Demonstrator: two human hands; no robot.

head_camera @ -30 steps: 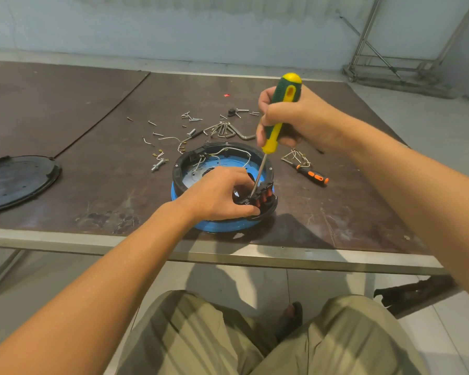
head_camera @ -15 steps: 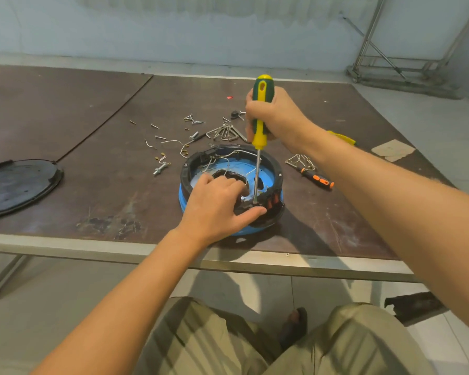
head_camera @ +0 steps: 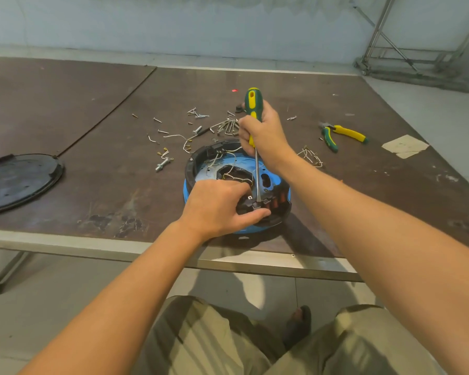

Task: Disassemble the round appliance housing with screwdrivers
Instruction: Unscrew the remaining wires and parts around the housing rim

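Observation:
The round appliance housing (head_camera: 198,161), black rim over a blue base, sits near the table's front edge with loose wires inside. My right hand (head_camera: 266,133) grips a green-and-yellow screwdriver (head_camera: 252,104) held nearly upright, its tip down on a black part at the housing's near inner side. My left hand (head_camera: 217,207) rests on the near rim, thumb and fingers pinching that black part beside the tip.
Loose screws and bent wires (head_camera: 198,123) lie scattered behind the housing. A black round cover (head_camera: 16,180) rests at the left. Green-yellow pliers (head_camera: 339,136) and a paper scrap (head_camera: 404,146) lie at the right. A wire clip (head_camera: 310,156) lies beside my right wrist.
The screwdriver went from tilted to nearly upright, its tip staying on the part at the near side. My view shifted, bringing the pliers and paper scrap into sight.

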